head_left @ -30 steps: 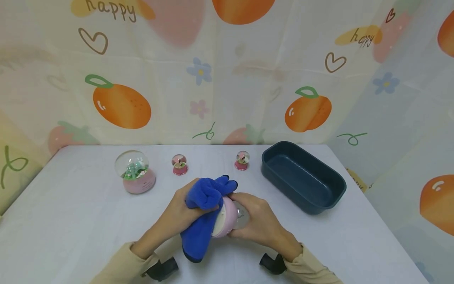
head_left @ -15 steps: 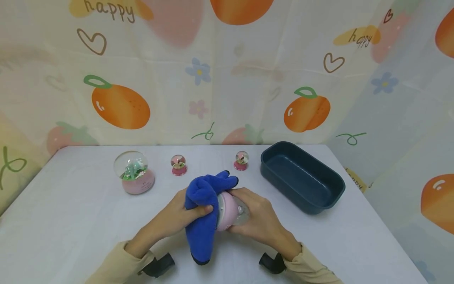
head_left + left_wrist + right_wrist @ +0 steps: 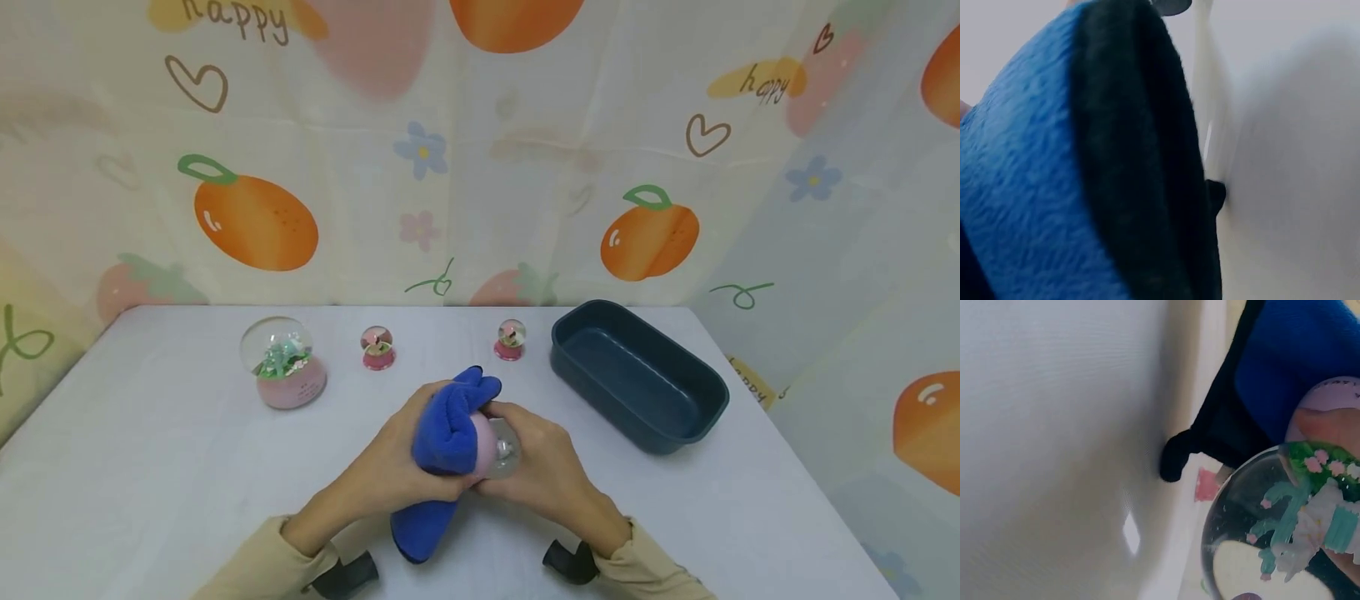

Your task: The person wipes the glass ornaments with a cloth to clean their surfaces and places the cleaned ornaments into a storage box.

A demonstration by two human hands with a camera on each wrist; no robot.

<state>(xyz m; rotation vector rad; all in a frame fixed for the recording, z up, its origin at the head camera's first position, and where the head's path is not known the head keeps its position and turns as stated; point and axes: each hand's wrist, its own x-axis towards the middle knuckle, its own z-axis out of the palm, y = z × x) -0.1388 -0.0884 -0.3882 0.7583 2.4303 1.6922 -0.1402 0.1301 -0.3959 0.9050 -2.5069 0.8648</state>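
In the head view a snow globe with a pink base is held on its side above the front middle of the table. My right hand grips it by the glass dome and base. My left hand holds a bunched blue cloth with dark edging against the base, covering the underside. Seen from the right wrist, the clear dome contains a white and teal figure with pink flowers. The blue cloth fills much of the left wrist view and hides the left fingers there.
A larger snow globe with a pink base stands at the back left of the white table. Two small globes, one left and one right, stand near the back edge. A dark blue-green tray sits at the back right.
The left hand and cloth shifted left, then moved back right over the base. The base's pale underside, visible a second ago, is now covered. The right hand keeps its grip on the globe.
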